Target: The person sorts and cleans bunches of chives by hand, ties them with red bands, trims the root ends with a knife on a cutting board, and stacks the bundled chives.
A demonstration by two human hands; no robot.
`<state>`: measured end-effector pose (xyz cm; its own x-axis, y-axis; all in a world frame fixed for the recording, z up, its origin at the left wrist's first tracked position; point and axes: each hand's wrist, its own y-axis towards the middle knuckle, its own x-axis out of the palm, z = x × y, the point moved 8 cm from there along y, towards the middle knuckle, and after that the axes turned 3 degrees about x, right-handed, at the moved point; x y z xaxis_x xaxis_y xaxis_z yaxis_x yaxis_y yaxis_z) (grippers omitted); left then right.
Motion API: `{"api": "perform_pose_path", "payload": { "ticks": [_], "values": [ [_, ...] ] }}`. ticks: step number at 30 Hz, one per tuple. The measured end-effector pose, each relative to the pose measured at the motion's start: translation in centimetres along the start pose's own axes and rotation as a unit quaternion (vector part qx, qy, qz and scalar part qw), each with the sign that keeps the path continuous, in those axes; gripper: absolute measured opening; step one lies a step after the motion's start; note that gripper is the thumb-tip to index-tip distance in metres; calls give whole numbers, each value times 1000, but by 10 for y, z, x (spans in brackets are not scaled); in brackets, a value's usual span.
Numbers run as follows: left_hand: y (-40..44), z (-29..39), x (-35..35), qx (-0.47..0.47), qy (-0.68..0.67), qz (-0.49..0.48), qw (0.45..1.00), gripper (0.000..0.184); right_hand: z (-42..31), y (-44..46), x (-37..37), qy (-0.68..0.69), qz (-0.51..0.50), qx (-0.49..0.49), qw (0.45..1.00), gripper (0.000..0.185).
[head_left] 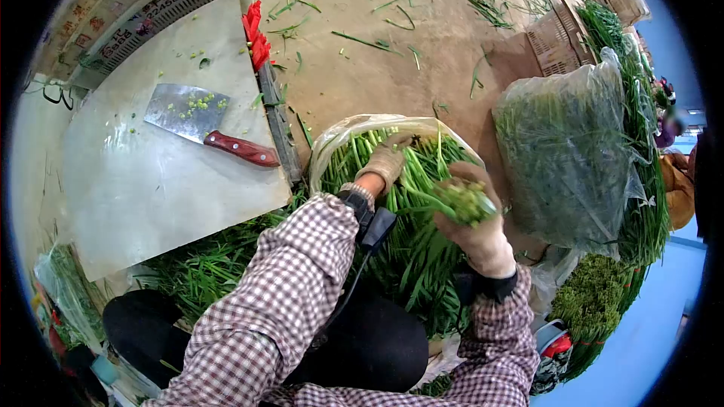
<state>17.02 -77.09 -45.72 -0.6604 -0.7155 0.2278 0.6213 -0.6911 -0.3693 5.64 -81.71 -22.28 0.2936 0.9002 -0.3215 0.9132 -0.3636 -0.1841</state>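
Observation:
My left hand (388, 163), in a worn beige glove, reaches into an open clear plastic bag (330, 138) full of long green flowering chives (422, 275). Its fingers are bent onto stalks there, the tips partly hidden. On the right, my gloved right hand (483, 237) is closed around a bunch of flowering chives (464, 202). The budded ends of that bunch face me, slightly blurred by motion. Pale stalks stretch between the two hands. A cleaver (188, 109) with a reddish wooden handle lies on the white board to the left, cut bits stuck to its blade.
The white board (113, 181) stands at my left, with a red cloth (256, 38) at its corner. A wrapped bundle of greens (562, 158) and a plastic crate (554, 41) are at right. More budded bunches (596, 298) sit lower right. Loose stalks litter the floor (332, 75).

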Motion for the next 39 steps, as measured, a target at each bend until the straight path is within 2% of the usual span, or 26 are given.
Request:
{"api": "perform_pose_path", "payload": {
  "ticks": [1,5,6,8,9,10,11,12,13,14,15,17,19,20,21,23,26,27,28,30,31,32,33,36,37,39],
  "values": [
    [-7,4,-2,-89,-1,21,996,49,-3,-11,-11,24,12,0,1000,71],
    [26,-55,-25,-21,51,61,997,54,-69,-78,-72,50,196,-90,975,63],
    [24,-44,-29,4,184,58,981,53,-75,-96,-85,135,188,-162,959,61],
    [4,-24,-27,-24,218,48,974,66,-83,-123,-137,155,70,-215,962,63],
    [-22,12,-20,-113,64,56,990,76,-88,-128,-143,129,60,-218,966,64],
    [-21,12,-25,-61,170,82,980,91,-94,-132,-148,102,50,-222,968,65],
    [-33,33,-27,2,212,123,969,92,-101,-133,-134,85,111,-225,964,66],
    [-49,44,-33,-2,244,162,956,91,-107,-135,-121,68,173,-225,957,67],
    [-72,73,-39,80,295,208,929,88,-110,-142,-123,55,188,-207,958,69],
    [-101,96,-42,183,352,297,869,80,-112,-150,-124,42,203,-190,960,72],
    [-136,131,-36,292,374,305,826,70,-114,-158,-126,29,217,-171,961,75],
    [-158,134,-8,308,158,101,933,72,-122,-158,-125,64,209,-197,956,82],
    [-177,148,59,365,306,-153,866,71,-129,-160,-119,78,201,-180,960,88],
    [-180,155,86,275,386,-251,844,71,-131,-160,-116,75,196,-153,966,89],
    [-171,143,98,228,387,-280,848,65,-133,-160,-111,72,190,-125,971,90],
    [-154,110,116,135,480,-340,797,59,-144,-165,-107,97,203,-135,965,92],
    [-99,54,108,146,571,-292,754,56,-161,-204,-140,34,268,-170,948,96],
    [-80,49,91,143,587,-240,760,56,-174,-231,-164,-20,312,-207,927,86],
    [-61,48,66,120,549,-149,813,56,-199,-264,-184,-94,339,-267,897,77],
    [-44,38,12,64,265,27,962,56,-254,-321,-198,-228,362,-379,820,61],
    [-70,33,5,-176,-148,92,969,63,-275,-330,-187,-261,375,-407,791,62],
    [-94,66,-9,-189,-1,95,977,82,-295,-338,-176,-293,389,-432,759,64],
    [-75,39,-27,-163,90,140,973,93,-306,-335,-175,-257,398,-397,786,65],
    [-109,81,-36,-63,255,119,958,93,-323,-322,-164,-136,424,-290,847,69],
    [-110,77,-35,-45,344,102,932,88,-321,-317,-168,-132,398,-261,870,74],
    [-138,93,-28,-6,380,41,924,76,-323,-299,-162,-144,337,-217,905,77]
  ]
}}
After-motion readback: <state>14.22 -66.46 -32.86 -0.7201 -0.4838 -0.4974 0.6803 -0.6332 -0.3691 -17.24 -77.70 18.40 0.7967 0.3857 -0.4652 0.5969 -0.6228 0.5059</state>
